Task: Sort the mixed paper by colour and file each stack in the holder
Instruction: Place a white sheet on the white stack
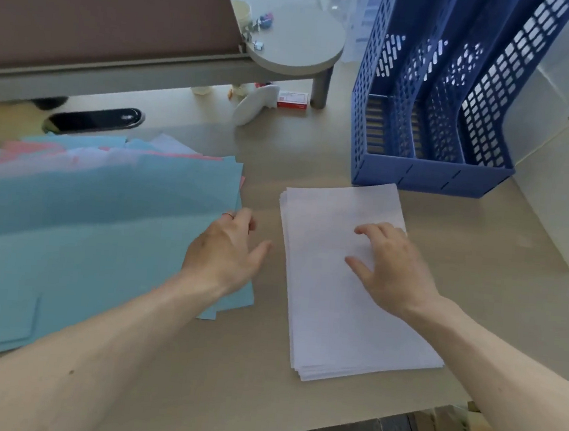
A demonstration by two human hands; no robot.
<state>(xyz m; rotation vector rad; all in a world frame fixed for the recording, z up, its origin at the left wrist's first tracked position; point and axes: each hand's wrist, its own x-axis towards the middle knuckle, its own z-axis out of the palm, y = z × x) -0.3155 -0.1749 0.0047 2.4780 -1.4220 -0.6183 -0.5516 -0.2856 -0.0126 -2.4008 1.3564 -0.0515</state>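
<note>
A neat stack of white paper [336,316] lies on the desk right of centre. My right hand [392,262] rests on its upper half with fingers spread and relaxed. To the left spreads a loose pile of light blue sheets [86,225], with pink sheets [30,150] and some white ones showing at its far edge. My left hand [228,248] lies at the blue pile's right edge, fingers loosely bent, thumb out to the right; whether it pinches a sheet is unclear. The blue mesh file holder [428,173] stands behind the white stack, its compartments holding no paper.
A raised grey shelf [297,58] with small clips stands at the back. Under it lie a red and white box [292,100] and a white oval object [255,104]. A dark cable slot [95,119] sits back left. White boxes [567,192] line the right side.
</note>
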